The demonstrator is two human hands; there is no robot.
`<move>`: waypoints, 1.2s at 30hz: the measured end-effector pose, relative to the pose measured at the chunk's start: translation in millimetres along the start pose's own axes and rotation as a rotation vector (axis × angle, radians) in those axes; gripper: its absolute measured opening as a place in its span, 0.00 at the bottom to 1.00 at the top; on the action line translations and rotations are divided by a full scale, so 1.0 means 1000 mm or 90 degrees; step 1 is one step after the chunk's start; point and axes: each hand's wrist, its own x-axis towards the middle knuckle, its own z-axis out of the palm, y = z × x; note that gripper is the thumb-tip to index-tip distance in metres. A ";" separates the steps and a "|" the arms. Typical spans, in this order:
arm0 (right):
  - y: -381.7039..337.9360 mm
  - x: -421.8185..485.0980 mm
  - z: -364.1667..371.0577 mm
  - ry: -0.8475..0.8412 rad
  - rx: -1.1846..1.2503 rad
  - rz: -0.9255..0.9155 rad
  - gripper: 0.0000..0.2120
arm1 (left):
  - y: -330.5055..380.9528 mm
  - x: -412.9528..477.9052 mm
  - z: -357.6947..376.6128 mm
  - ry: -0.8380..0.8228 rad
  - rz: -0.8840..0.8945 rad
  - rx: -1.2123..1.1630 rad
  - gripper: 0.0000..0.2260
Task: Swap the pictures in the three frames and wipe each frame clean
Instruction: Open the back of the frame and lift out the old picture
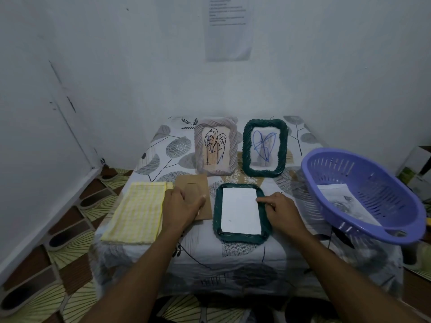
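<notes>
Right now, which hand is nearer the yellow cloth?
Left. The left hand lies right beside the yellow cloth; the right hand is at the flat green frame, farther right.

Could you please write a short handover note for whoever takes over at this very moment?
Left hand rests flat on the brown backing board. Right hand touches the right edge of the white sheet; grip unclear.
Face-down green frame lies opened at front; grey frame and upright green frame stand behind, pictures in. Yellow cloth left; purple basket with prints right.
Done: one back removed. Left: swapping pictures, wiping frames.
</notes>
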 end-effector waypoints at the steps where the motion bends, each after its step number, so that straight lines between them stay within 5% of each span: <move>1: 0.000 -0.001 0.000 0.002 -0.002 -0.003 0.17 | -0.001 0.000 0.000 0.002 0.003 0.017 0.22; 7: -0.001 0.001 -0.002 -0.006 -0.023 -0.016 0.17 | -0.009 0.001 0.006 -0.033 0.094 0.164 0.29; 11: -0.002 0.004 -0.004 -0.022 -0.035 -0.007 0.17 | -0.014 -0.003 0.011 -0.109 0.185 0.228 0.20; 19: -0.004 0.001 -0.004 -0.002 -0.001 0.014 0.16 | 0.007 -0.011 0.014 -0.026 0.240 0.233 0.25; 23: -0.005 -0.001 -0.004 0.009 0.016 0.021 0.14 | 0.034 -0.010 0.028 -0.070 0.273 0.278 0.19; 36: -0.003 -0.004 0.001 0.022 0.030 0.016 0.15 | 0.045 -0.014 0.046 -0.111 0.090 0.151 0.14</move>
